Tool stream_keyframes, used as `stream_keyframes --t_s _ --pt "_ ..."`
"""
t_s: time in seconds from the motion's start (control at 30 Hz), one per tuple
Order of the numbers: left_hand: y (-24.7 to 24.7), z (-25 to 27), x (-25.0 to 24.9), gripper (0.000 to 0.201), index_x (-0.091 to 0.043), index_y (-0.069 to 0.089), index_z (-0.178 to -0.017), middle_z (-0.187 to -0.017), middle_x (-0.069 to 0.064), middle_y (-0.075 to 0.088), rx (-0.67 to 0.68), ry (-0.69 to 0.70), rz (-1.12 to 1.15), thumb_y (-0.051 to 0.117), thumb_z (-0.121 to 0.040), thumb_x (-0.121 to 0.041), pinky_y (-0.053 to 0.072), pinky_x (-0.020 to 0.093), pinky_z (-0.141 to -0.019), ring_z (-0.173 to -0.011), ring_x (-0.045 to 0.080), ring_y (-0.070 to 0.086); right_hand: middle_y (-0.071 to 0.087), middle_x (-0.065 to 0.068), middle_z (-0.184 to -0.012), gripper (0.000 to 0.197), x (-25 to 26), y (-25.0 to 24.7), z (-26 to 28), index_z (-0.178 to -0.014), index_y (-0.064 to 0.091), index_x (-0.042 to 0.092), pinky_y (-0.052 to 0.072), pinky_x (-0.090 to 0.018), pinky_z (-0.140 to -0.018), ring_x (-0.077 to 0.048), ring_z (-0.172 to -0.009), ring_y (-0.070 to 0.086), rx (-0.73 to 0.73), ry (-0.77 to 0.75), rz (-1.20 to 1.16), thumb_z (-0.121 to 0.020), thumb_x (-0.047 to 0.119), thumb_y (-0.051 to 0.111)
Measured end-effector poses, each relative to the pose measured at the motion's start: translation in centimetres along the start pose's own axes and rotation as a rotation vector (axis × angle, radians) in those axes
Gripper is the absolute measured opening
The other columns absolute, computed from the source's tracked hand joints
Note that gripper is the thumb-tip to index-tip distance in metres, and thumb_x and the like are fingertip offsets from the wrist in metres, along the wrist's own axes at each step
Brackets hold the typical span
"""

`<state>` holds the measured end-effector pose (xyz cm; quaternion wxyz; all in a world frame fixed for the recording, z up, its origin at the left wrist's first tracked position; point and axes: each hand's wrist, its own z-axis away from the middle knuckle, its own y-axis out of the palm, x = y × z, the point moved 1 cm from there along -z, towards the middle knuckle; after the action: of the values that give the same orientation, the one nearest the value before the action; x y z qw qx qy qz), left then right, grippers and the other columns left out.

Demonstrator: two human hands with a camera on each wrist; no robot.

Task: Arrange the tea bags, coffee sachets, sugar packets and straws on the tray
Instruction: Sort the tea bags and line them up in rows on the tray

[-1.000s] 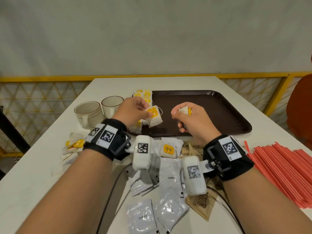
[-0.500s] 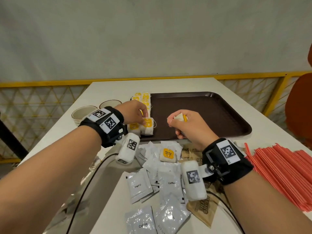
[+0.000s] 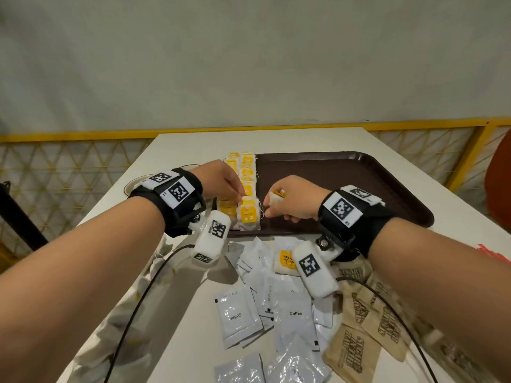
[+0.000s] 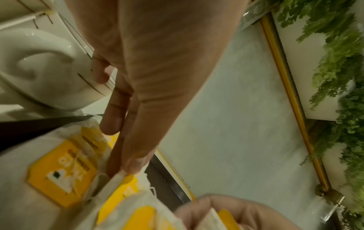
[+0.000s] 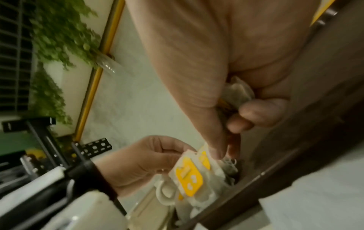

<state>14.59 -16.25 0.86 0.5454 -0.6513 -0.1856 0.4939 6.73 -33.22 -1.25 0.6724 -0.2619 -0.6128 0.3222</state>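
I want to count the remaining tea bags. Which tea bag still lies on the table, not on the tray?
The tea bag lying among the coffee sachets, just below the tray; the others sit in rows on the tray or in the hands.

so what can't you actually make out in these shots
- Cups: head view, almost wholly behind the left wrist band.
- Straws: head view, cut off at the right edge by the right arm.
- Tea bag in the right hand: how many is hidden by curled fingers.
- Tea bag tags: left wrist view, print blurred.

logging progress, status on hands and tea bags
Left hand pinching nearest tea bag on tray. Right hand clutching spare tea bag. Nothing blocking.
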Motion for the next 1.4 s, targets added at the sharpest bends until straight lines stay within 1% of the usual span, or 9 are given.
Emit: stream_keyframes --t_s 0.17,0.27,0.43,0.6,0.73,0.87,1.07,1.27,1.4 --pt "0.1 -0.6 -0.6 0.007 -0.016 0.073 -0.090 -0.076 -0.012 0.062 -0.009 0.044 -0.075 0.070 -0.084 -0.016 0.041 0.014 -0.065 -0.075 0.004 0.057 0.065 -0.013 -0.084 0.018 0.0 0.4 -2.2 -0.101 0.070 0.007 0.049 -0.021 -0.051 -0.015 -0.060 0.056 0.049 0.016 0.058 -0.086 0.015 0.070" --pt "0.1 -1.0 -0.9 0.010 -0.016 0.073 -0.094 -0.090 -0.006 0.066 -0.037 0.026 -0.166 0.066 -0.087 -0.018 0.040 0.019 -0.069 -0.085 0.009 0.056 0.061 -0.012 -0.072 0.019 -0.1 0.8 -2.9 -0.097 0.070 0.002 0.045 -0.024 -0.050 -0.024 -0.063 0.053 0.080 0.060 0.035 -0.085 0.017 0.071" --pt "0.6 -1.6 -0.6 0.014 -0.016 0.072 -0.098 -0.102 -0.003 0.067 -0.021 -0.052 -0.281 0.061 -0.091 -0.022 0.042 0.023 -0.073 -0.089 0.010 0.055 0.052 -0.005 -0.055 0.014 0.0 1.2 -3.2 -0.089 0.068 0.004 0.036 -0.016 -0.036 -0.011 -0.033 0.041 0.117 0.099 0.067 -0.088 0.018 0.066" --pt "0.7 -1.6 -0.7 0.016 -0.014 0.069 -0.101 -0.106 0.001 0.067 -0.069 -0.063 -0.276 0.056 -0.093 -0.020 0.041 0.025 -0.074 -0.095 0.016 0.058 0.051 -0.004 -0.055 0.016 0.2 1.2 -3.2 -0.079 0.063 0.006 0.032 -0.013 -0.032 -0.005 -0.024 0.038 0.127 0.111 0.084 -0.091 0.016 0.058" --pt "-0.2 -1.5 -0.4 0.013 -0.011 0.068 -0.093 -0.103 0.004 0.067 -0.160 -0.066 -0.190 0.060 -0.091 -0.021 0.041 0.027 -0.073 -0.089 0.018 0.057 0.052 -0.002 -0.054 0.017 -0.2 0.6 -3.4 -0.077 0.064 0.006 0.036 -0.016 -0.037 -0.007 -0.031 0.041 0.076 0.137 -0.024 -0.090 0.018 0.062" --pt "-0.4 -0.6 0.0 0.022 -0.009 0.072 -0.095 -0.097 0.005 0.069 -0.005 -0.036 -0.229 0.066 -0.087 -0.028 0.048 0.028 -0.077 -0.084 0.016 0.059 0.057 -0.002 -0.064 0.025 -0.4 0.1 -3.3 -0.074 0.065 0.008 0.037 -0.022 -0.048 -0.013 -0.053 0.046 0.088 0.150 -0.158 -0.091 0.026 0.064" --pt "-0.6 0.7 0.3 0.018 -0.012 0.073 -0.102 -0.102 0.000 0.068 -0.039 -0.012 -0.160 0.063 -0.090 -0.021 0.045 0.024 -0.079 -0.088 0.012 0.058 0.062 -0.002 -0.068 0.018 0.3 0.2 -3.6 -0.086 0.069 0.003 0.037 -0.022 -0.045 -0.013 -0.052 0.044 0.123 0.152 -0.147 -0.091 0.019 0.061" --pt "-0.2 0.9 -0.1 0.016 -0.021 0.071 -0.102 -0.092 -0.011 0.064 -0.046 0.027 -0.011 0.068 -0.087 -0.024 0.038 0.009 -0.065 -0.086 0.004 0.057 0.064 -0.012 -0.088 0.026 0.6 -0.2 -4.3 -0.101 0.070 -0.001 0.040 -0.027 -0.058 -0.024 -0.074 0.049 0.129 0.228 -0.275 -0.090 0.022 0.063" --pt "0.7 -0.1 -0.4 0.004 -0.022 0.071 -0.087 -0.081 -0.013 0.064 -0.012 0.043 -0.038 0.072 -0.083 -0.022 0.049 0.025 -0.081 -0.087 0.010 0.061 0.064 -0.014 -0.089 0.025 0.7 -0.5 -4.4 -0.100 0.070 0.001 0.039 -0.032 -0.064 -0.026 -0.076 0.049 0.113 0.228 -0.251 -0.088 0.021 0.061"
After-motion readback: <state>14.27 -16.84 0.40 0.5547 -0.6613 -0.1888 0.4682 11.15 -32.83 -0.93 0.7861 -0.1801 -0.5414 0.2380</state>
